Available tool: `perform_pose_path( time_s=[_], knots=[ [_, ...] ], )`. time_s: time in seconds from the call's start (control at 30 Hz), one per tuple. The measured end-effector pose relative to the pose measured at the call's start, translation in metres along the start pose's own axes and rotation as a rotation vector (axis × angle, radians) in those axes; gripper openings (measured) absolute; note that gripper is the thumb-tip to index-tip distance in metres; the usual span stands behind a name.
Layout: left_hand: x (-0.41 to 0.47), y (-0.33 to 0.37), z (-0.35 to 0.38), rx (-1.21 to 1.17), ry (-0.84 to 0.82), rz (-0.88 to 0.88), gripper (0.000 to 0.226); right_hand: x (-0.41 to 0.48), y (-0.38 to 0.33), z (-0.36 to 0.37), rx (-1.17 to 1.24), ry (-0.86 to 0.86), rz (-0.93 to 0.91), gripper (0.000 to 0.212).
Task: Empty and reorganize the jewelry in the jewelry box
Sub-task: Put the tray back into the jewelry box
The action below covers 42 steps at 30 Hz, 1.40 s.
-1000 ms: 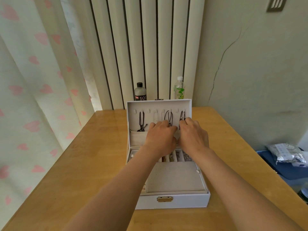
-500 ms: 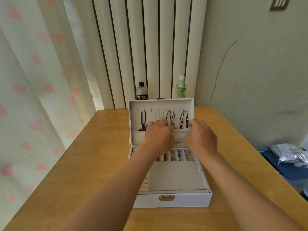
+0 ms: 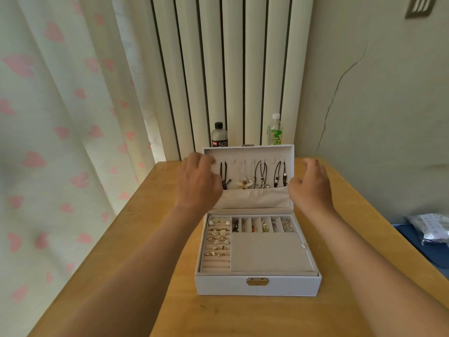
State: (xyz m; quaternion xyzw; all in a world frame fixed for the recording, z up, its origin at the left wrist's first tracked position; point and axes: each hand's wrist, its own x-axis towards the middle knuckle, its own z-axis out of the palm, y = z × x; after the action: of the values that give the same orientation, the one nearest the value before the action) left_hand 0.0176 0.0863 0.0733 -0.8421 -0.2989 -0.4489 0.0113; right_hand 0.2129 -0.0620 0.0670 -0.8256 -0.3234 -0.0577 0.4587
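Both hands are raised in front of the upright lid (image 3: 247, 152) of the jewelry box (image 3: 257, 287), and both hold nothing. The left hand (image 3: 198, 183) is at the left edge of the lid with its fingers loosely curled. It is blurred, so I cannot tell whether it touches the dark cord just beside its fingertips. The right hand (image 3: 312, 186) is at the right edge, thumb apart from the loosely bent fingers.

Between the two hands hang the necklaces (image 3: 261, 176), four as far as I can count, with their pendants resting at the mouth of the fabric pocket (image 3: 255, 198). Below the wrists, nearer the person, the tray seems full: ring rolls (image 3: 217, 239) under the left forearm side, small compartments (image 3: 262, 224) with earrings toward the right hand. The emptying, I judge, has hardly begun.

The step in hand seems to be taking the necklaces out. To do it well, I would take one necklace at a time:
- pinch the cord near its hook;
- lift it upward until it is free;
- only then draw the pendant out of the pocket.

The other hand can steady the lid from its edge, since pulling forward may tip it. The cords hang close together and may tangle, so begin with the outer one nearest a hand. Each piece can be laid straight on the table (image 3: 158, 203), outward of that hand.
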Motion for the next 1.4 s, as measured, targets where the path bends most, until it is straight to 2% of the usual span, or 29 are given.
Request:
perform_pose_path(
  time_s=[0.07,0.1,0.2,0.27,0.4,0.5,0.7,0.83,1.03,1.2,1.4],
  knots=[
    [0.008,-0.005,-0.009,-0.133,-0.015,-0.237,0.044,0.004,-0.012,-0.005,0.125,-0.125,0.066,0.068],
    [0.010,-0.005,-0.013,-0.245,-0.073,-0.344,0.051,0.006,-0.017,-0.007,0.197,-0.182,0.096,0.071],
    [0.010,-0.002,-0.020,-0.659,-0.290,-0.577,0.061,0.005,-0.029,-0.008,0.366,-0.248,0.140,0.064],
    [0.007,-0.003,-0.021,-0.779,-0.327,-0.645,0.059,0.005,-0.030,-0.008,0.422,-0.247,0.139,0.059],
    [0.002,-0.005,-0.027,-0.855,-0.300,-0.724,0.062,-0.004,-0.034,-0.019,0.521,-0.218,0.152,0.039],
    [-0.002,0.002,-0.047,-0.906,-0.288,-0.740,0.051,-0.012,-0.034,-0.027,0.551,-0.185,0.150,0.038],
    [-0.024,0.013,-0.083,-0.893,-0.285,-0.724,0.031,-0.039,-0.025,-0.045,0.593,-0.117,0.203,0.064],
    [-0.048,0.022,-0.105,-0.868,-0.332,-0.688,0.034,-0.066,-0.023,-0.058,0.637,-0.135,0.251,0.075],
    [-0.090,0.024,-0.116,-0.792,-0.406,-0.707,0.032,-0.114,-0.013,-0.069,0.647,-0.189,0.320,0.052],
    [-0.116,0.022,-0.114,-0.736,-0.451,-0.726,0.037,-0.138,-0.004,-0.065,0.670,-0.228,0.325,0.013],
    [-0.124,0.026,-0.116,-0.720,-0.452,-0.706,0.023,-0.143,0.004,-0.065,0.649,-0.239,0.299,0.015]
  ],
)
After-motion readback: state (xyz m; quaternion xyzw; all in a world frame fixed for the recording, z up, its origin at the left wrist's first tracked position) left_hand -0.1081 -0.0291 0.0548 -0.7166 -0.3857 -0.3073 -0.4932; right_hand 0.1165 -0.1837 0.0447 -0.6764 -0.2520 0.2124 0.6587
